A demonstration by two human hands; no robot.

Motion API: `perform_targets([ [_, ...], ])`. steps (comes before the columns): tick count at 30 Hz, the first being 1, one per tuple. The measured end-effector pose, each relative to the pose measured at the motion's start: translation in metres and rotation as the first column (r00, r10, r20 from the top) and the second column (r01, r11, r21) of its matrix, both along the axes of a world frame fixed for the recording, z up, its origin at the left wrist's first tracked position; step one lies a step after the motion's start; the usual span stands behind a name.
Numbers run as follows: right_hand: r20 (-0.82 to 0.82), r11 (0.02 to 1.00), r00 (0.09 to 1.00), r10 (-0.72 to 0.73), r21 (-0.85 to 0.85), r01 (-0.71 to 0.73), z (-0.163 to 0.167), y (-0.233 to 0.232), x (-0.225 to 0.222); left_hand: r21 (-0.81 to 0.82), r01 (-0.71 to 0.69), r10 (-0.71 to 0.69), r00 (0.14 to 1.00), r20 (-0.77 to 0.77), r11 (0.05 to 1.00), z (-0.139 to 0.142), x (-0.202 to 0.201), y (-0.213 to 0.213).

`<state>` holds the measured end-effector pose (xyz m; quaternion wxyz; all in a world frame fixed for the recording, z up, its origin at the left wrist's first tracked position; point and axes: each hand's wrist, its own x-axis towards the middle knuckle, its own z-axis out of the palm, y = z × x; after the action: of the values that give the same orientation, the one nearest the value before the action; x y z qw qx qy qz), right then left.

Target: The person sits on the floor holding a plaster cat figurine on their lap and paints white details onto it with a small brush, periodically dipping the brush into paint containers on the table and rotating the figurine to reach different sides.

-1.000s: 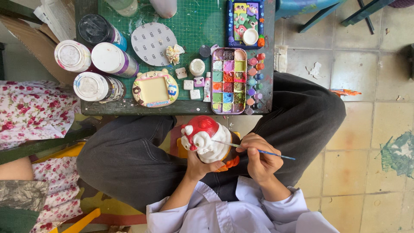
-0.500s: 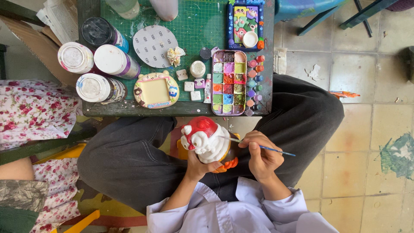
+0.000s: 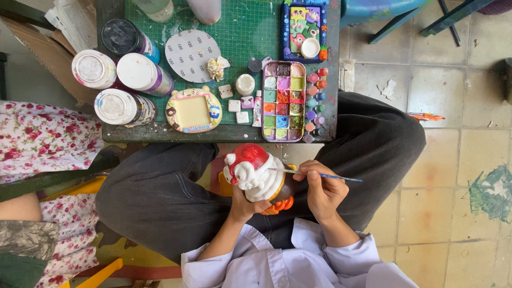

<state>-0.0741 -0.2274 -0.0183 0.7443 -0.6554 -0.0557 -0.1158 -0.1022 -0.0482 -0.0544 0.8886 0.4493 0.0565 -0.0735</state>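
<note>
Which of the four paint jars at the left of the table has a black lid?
The jar at the back, farthest from the person. Its lid is black; the other three jars have white lids.

A low dark table topped with a green cutting mat stands over a floor of worn beige tiles, one smeared with green paint. Blue chair legs show beyond it, flattened cardboard lies to one side, and soft daylight falls evenly.
</note>
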Motion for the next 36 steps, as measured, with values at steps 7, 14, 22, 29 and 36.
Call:
perform_targets([
  [7, 0.056, 0.990, 0.998, 0.023, 0.135, -0.030, 0.003, -0.005, 0.003, -0.233, 0.027, -0.035, 0.999, -0.031, 0.972, 0.001, 0.000, -0.002],
  [14, 0.191, 0.964, 0.970, 0.150, -0.247, -0.100, 0.011, -0.006, 0.001, -0.188, 0.052, -0.052, 0.999, 0.002, 0.981, -0.001, 0.000, 0.000],
  [22, 0.035, 0.994, 0.994, -0.107, -0.029, 0.108, 0.008, -0.011, 0.015, -0.335, 0.058, -0.087, 0.993, -0.073, 0.940, 0.008, 0.005, 0.000],
  [29, 0.006, 0.948, 0.995, 0.104, -0.303, -0.097, 0.052, -0.005, 0.088, -0.505, 0.074, -0.099, 0.995, -0.024, 0.860, 0.013, 0.008, 0.005],
  [36, 0.312, 0.650, 0.839, 0.445, -0.757, -0.063, 0.076, 0.038, 0.173, -0.697, 0.094, -0.218, 0.972, -0.092, 0.710, -0.003, -0.001, 0.010],
])
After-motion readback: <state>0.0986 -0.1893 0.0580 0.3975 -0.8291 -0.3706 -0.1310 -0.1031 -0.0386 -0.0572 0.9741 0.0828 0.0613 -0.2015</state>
